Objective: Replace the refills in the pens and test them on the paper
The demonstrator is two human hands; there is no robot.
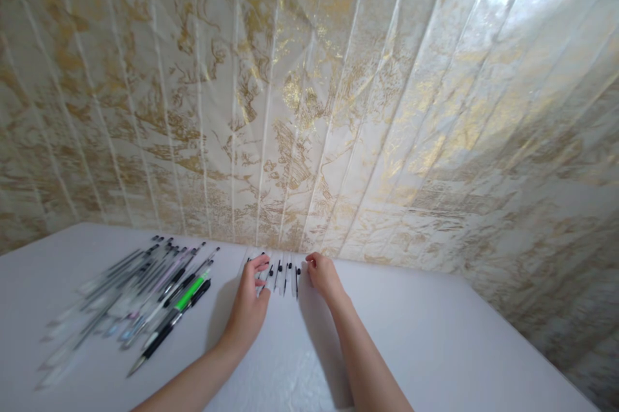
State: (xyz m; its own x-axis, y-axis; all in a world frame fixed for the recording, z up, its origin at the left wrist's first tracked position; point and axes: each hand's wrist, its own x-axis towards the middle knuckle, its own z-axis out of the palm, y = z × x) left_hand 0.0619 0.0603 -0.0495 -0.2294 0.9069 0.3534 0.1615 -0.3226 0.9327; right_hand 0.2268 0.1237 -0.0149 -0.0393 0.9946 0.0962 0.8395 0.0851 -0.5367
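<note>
Several slim clear pens [285, 280] with black ends stand side by side in a short row near the far edge of the white table. My left hand [252, 286] is at the row's left end, its fingers apart and curved over the pens there, partly hiding them. At the right end is my right hand [325, 276], fingers curled together just beside the last pen [297, 283]. What lies inside those fingers, if anything, is hidden.
To the left, a loose spread of several pens [145, 280] is blurred. A green and black pen [191, 293] lies at its near side. Behind the white table [401, 334] rises a shiny gold-patterned covering [309, 109], close to the far edge.
</note>
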